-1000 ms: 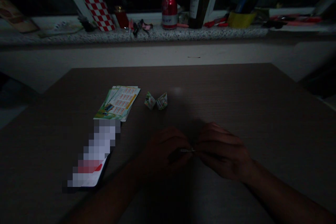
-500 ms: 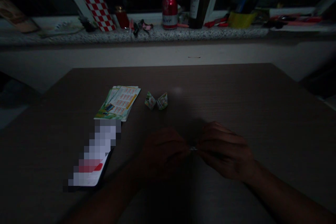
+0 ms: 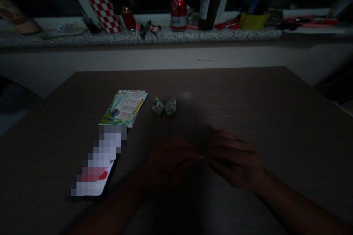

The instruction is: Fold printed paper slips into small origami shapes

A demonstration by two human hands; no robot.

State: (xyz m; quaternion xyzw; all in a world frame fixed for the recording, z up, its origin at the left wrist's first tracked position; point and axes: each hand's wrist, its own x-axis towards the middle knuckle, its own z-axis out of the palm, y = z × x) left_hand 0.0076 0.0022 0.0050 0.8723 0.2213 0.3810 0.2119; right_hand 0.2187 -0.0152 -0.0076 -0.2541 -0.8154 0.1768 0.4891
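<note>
Over the near middle of the table, my left hand (image 3: pixel 173 158) and my right hand (image 3: pixel 234 158) meet with their fingertips pinched together. Between them shows a thin pale sliver, probably a small folded piece of paper (image 3: pixel 202 156); the fingers cover most of it, and the light is dim. Beyond my left hand sit two small folded paper shapes (image 3: pixel 157 105) with pointed tips, side by side and printed in green and white. To their left lies a stack of printed calendar cards (image 3: pixel 125 108).
A phone (image 3: pixel 96 187) with a lit, partly blurred screen lies left of my left arm, against the card stack. Behind the wooden table (image 3: pixel 248 91), a granite sill (image 3: pixel 165 36) carries a red can (image 3: pixel 178 13), a dark bottle (image 3: pixel 211 3) and a checkered tube (image 3: pixel 102 9).
My right hand has shifted slightly left and down, closer to my left hand. Less of the pale piece shows between the fingertips. The things on the table have not moved.
</note>
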